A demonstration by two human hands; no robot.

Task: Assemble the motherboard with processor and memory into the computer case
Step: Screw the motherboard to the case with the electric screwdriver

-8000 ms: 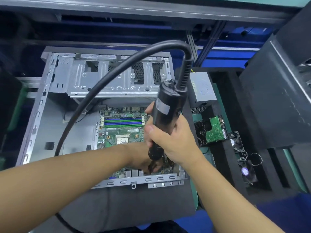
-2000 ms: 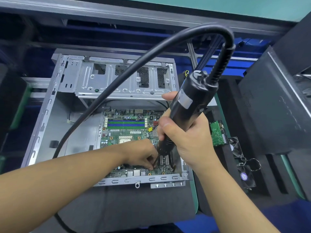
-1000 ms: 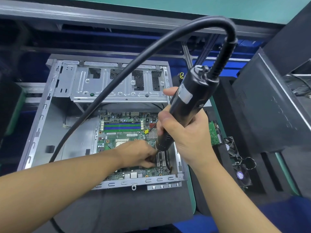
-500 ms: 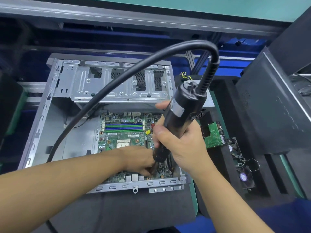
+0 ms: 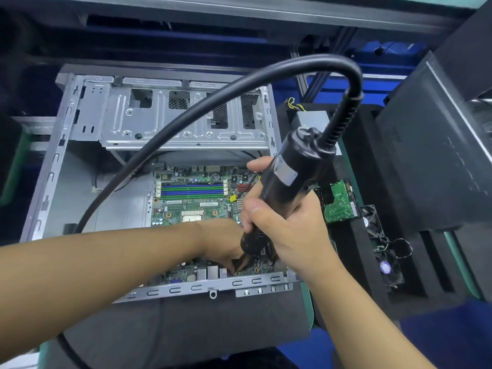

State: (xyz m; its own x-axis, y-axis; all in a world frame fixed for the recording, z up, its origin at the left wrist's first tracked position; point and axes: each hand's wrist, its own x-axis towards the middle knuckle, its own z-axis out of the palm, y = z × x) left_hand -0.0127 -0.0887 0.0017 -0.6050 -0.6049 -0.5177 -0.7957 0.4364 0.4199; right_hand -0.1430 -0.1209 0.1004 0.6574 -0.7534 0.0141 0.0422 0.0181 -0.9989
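The green motherboard [image 5: 186, 209] lies flat inside the open silver computer case [image 5: 66, 161], with blue and green memory slots [image 5: 193, 190] near its far edge and the processor socket [image 5: 192, 216] in the middle. My right hand [image 5: 290, 230] grips a black electric screwdriver [image 5: 287, 182], tilted, its tip down at the board's near right corner. My left hand [image 5: 223, 243] reaches across the board and pinches at the screwdriver's tip; what it pinches is hidden. A thick black cable [image 5: 186, 113] arcs from the tool's top over the case.
A black foam tray to the right holds a hard drive with a green circuit board [image 5: 339, 203], a grey power supply [image 5: 314, 121] and small fans [image 5: 386, 267]. A dark case panel [image 5: 431, 145] leans at the far right. The drive cage [image 5: 183, 121] spans the case's far side.
The screwdriver lifted and swung right, then came back down to the board's near right corner. My left hand has stayed at the tip throughout.
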